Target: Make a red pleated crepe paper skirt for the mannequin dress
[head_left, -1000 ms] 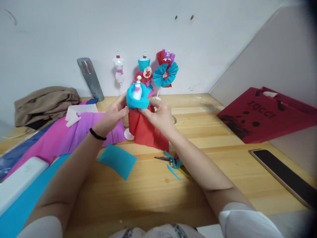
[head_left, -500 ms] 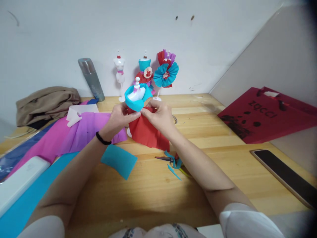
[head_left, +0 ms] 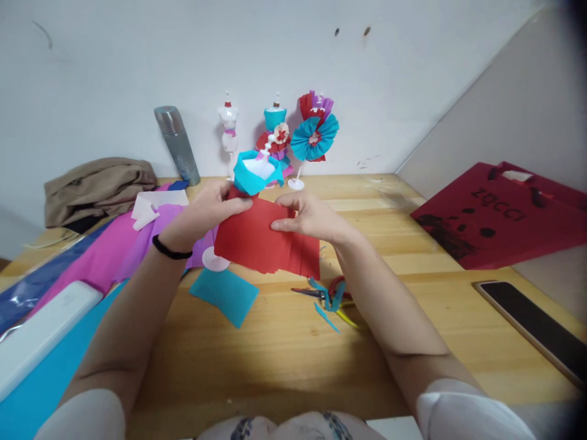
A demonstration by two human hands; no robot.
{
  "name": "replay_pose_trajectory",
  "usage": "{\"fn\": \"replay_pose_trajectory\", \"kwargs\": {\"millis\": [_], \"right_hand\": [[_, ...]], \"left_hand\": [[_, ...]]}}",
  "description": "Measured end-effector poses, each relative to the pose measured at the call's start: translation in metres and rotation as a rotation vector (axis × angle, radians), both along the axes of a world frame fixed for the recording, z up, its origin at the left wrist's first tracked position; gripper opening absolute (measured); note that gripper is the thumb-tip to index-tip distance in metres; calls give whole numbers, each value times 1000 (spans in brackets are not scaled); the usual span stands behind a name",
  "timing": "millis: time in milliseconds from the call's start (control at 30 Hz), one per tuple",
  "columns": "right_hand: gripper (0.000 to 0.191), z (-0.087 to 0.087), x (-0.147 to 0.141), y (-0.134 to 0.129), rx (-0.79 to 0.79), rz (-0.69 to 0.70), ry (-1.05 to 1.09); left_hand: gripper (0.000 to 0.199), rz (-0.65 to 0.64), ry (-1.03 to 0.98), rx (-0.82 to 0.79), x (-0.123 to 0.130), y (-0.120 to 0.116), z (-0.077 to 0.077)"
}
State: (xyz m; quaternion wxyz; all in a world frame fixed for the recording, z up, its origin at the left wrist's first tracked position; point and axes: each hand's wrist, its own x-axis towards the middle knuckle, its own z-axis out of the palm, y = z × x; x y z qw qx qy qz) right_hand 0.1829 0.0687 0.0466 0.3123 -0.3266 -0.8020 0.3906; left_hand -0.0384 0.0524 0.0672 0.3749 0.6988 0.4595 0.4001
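Note:
A small white doll dress form (head_left: pixel 257 166) leans to the right in front of me, its round base (head_left: pixel 215 259) tipped off to the left. Blue crepe paper (head_left: pixel 250 177) wraps its chest. My left hand (head_left: pixel 213 205) grips the form at the waist, thumb pressing the top edge of a red crepe paper sheet (head_left: pixel 257 238). The sheet hangs in front of the form and hides its stand. My right hand (head_left: pixel 305 217) pinches the sheet's upper right part between thumb and fingers. Below lies a cut blue paper piece (head_left: pixel 224 294).
Scissors (head_left: pixel 321 294) with blue scraps lie near my right forearm. Behind stand several dress forms, one bare (head_left: pixel 228 131), and a grey bottle (head_left: pixel 178 146). Purple paper (head_left: pixel 160 229) and a brown cloth (head_left: pixel 98 189) are left; a red bag (head_left: pixel 504 214) and phone (head_left: pixel 532 324) right.
The dress form has tilted from nearly upright to leaning right. My right hand has moved right, away from my left, and the red sheet is spread flatter. The view has shifted slightly.

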Motion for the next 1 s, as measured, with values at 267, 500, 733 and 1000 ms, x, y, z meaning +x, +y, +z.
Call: {"fn": "replay_pose_trajectory", "kwargs": {"millis": [267,500,733,1000], "right_hand": [[15,0,2,2,-44,-52,96],[14,-7,0,7,54,-140,82],[14,-8,-1,9,199,-421,175],[15,14,16,-24,75,-348,187]], "left_hand": [[14,-177,-206,-277,-7,12,-10],[9,-143,-409,-383,-9,21,-12],[4,-53,-598,-433,-9,30,-20],[4,62,-705,-581,-15,36,-20]]}}
